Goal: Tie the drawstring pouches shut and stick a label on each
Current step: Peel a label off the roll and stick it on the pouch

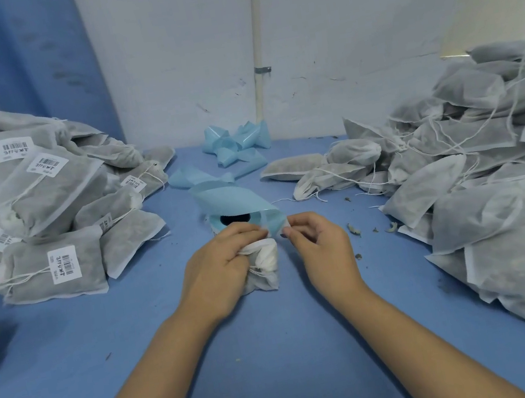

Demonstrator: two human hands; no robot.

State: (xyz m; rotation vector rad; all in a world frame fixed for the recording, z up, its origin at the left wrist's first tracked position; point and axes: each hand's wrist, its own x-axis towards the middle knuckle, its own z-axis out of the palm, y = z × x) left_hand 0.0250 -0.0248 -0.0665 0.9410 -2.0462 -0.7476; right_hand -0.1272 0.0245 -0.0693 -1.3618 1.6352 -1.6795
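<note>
Left grip: the left hand [220, 268] is closed around a pouch [264, 269], fingers wrapped over its gathered neck and pressing it onto the tabletop [142, 358].
Right grip: the right hand [317, 247] has thumb and forefinger pressed together on a small white label [286, 228] at the edge of the blue backing strip [237, 199].
Pouch in hand: it lies between the two hands, mostly under the left palm; its bunched white top points toward the right hand, with a thin cord showing at the neck.
Label roll: the roll [235, 219] stands just behind the knuckles, dark core visible, with the backing strip curling up and over it.
In the way: the strip arches over the roll and hides most of it; the fingers hide the pouch's mouth.
Left side: a heap of labelled pouches [40, 208], each carrying a white barcode sticker, cords drawn tight.
Right side: a heap of unlabelled pouches [480, 183], cords trailing loose across the tabletop.
Far middle: crumpled spent backing [238, 147] lies against the wall [195, 53].
Scraps: dry plant crumbs [354, 228] are scattered beside the right hand.
Materials: pouches are thin, translucent non-woven fabric over grey-green filling, flat and pillow-shaped; the backing is glossy light blue; the tabletop is smooth matte blue.
</note>
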